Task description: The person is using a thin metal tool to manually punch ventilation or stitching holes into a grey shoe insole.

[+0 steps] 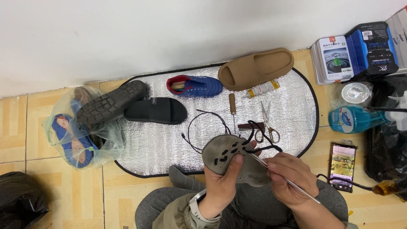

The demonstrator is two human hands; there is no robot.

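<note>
— How are the hands sitting?

— The left hand point(222, 184) is coming up from the near edge, wrist bent, fingers wrapped under a grey shoe sole point(227, 159) and the thumb pressing on its top face, so it is clamped on the sole. The right hand point(290, 176) is lying just right of it, fingers pinched tight on a thin metal needle point(288, 180).

— Anything hard to see?

— The needle's tip is disappearing at the sole's edge beside the thumb, and I cannot tell whether it is going through. The sole's near right part is hiding behind the right hand. A black cord point(260, 142) is looping off its far side.

— Which way is the sole lying?

— It is hanging over the lap, near the silver mat point(169, 144), long axis running left to right, slightly tilted. The needle is slanting from the sole toward the near right.
</note>
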